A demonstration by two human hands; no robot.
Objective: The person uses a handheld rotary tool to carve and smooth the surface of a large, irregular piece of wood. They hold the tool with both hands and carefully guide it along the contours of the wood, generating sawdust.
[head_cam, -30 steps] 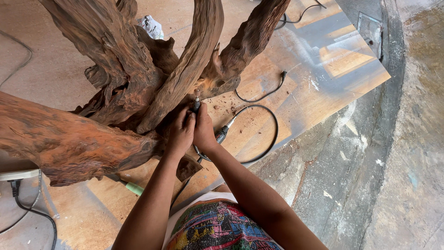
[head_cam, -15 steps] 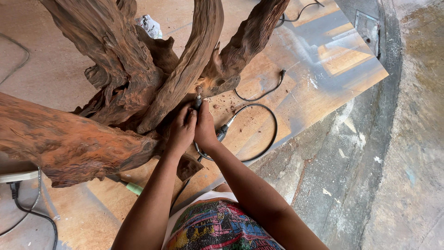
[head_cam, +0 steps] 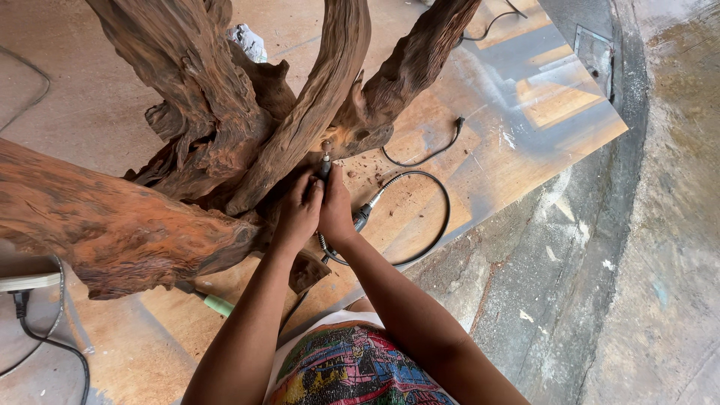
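Both our left hand [head_cam: 298, 214] and right hand [head_cam: 335, 212] grip the slim dark rotary handpiece [head_cam: 324, 168], its tip against the gnarled reddish-brown root sculpture [head_cam: 225, 127]. Some pale chips dot the plywood sheet [head_cam: 420, 202]; we judge most carving remains.

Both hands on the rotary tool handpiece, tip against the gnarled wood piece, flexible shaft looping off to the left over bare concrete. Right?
Not quite. The head view shows the flexible shaft looping to the right, over a plywood sheet, not left over bare concrete. The rest holds: left hand and right hand both grip the rotary tool handpiece, tip against the gnarled wood piece.
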